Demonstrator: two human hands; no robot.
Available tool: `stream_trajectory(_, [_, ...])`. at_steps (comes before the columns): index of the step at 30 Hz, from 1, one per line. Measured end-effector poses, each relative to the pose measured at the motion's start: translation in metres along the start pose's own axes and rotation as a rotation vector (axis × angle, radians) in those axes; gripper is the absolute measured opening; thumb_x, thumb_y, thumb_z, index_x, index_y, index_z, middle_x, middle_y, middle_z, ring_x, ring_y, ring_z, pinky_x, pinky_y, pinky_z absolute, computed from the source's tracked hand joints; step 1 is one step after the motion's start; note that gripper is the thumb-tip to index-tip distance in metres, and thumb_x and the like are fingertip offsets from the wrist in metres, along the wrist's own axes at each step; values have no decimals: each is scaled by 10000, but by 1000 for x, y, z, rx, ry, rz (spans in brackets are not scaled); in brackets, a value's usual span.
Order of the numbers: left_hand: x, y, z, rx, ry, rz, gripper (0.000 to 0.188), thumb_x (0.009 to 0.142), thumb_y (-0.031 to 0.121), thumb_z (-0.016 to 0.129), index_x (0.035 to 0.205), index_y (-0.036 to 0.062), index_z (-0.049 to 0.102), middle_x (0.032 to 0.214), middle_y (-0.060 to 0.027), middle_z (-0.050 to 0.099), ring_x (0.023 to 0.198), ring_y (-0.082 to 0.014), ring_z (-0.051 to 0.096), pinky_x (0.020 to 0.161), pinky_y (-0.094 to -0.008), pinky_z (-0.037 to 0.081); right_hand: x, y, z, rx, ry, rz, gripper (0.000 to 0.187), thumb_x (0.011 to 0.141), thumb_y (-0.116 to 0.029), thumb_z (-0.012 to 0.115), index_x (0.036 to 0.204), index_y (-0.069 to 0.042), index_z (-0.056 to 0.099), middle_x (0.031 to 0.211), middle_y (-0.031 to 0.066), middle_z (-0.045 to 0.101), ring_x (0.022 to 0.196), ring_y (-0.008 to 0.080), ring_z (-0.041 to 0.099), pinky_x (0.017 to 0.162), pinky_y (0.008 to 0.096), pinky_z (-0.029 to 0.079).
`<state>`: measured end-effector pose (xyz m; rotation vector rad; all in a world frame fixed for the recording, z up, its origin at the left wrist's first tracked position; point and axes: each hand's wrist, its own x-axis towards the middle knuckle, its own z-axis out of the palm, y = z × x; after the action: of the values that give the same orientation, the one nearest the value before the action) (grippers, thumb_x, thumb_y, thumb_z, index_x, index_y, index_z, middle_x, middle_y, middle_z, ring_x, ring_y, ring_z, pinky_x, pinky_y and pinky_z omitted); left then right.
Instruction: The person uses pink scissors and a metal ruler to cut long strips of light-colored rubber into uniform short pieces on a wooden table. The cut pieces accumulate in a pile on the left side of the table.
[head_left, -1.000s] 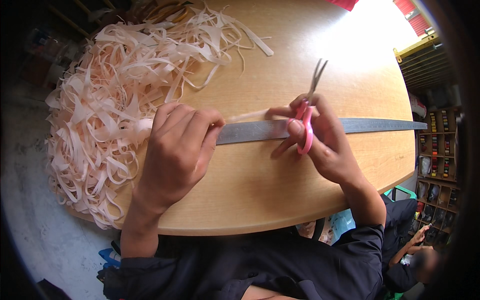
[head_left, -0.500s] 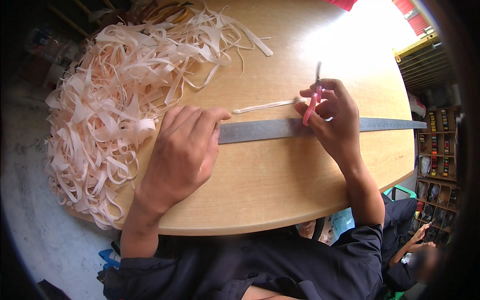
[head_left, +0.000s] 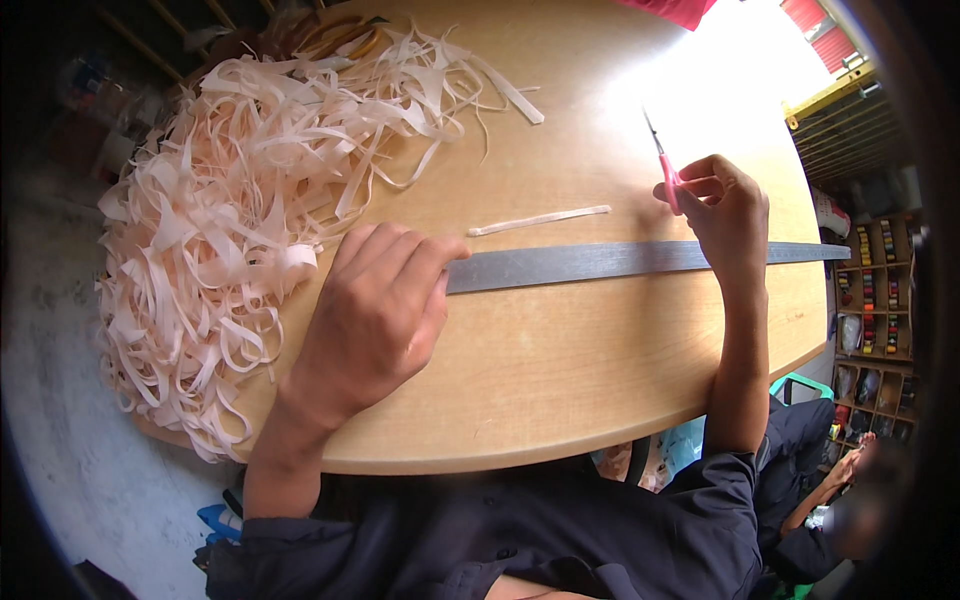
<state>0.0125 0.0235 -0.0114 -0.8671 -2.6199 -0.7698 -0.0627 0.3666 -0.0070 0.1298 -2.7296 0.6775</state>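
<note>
A long steel ruler [head_left: 580, 265] lies across the wooden table, its left end tucked under the curled fingers of my left hand [head_left: 375, 310]. Those fingers close over that end, and their tips are partly hidden. Just beyond the ruler rests a short, narrow cream strip [head_left: 540, 220], roughly parallel to it and near my left fingertips. My right hand [head_left: 728, 210] is raised over the ruler and grips small scissors [head_left: 668, 178] by their pink handles. The blades point away from me and look nearly together.
A large heap of pale pink fabric strips [head_left: 200, 220] covers the table's left side. Behind it lie large scissors [head_left: 345, 38] with yellowish handles. Wooden shelves [head_left: 880, 290] with thread spools stand at the right, and another person [head_left: 830, 510] sits at the lower right.
My right hand has moved right with the scissors, away from the strip. The blades have swung to point farther away. My left hand stays at the ruler's end.
</note>
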Motion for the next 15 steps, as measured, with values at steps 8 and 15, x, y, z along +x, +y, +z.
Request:
stream_trajectory(8, [0,1,1,-15,16,-16,317,825,-81,717,1116,35,669,944,-137,664,908,-343,644,852,-441,493,2,10,3,-180,20,-79,97,934,-121,748,995,-77,809,851,98,795,697,239,740,732,338,578])
stream_trajectory(15, [0,-2,2,2,-22,8,312,836,-24,716,1136,24,647,943,-137,655,920,-335,638,889,-445,488,-27,-50,-27,564,-59,-228,255,1099,-176,600,1037,43,715,861,98,729,707,121,657,665,269,513])
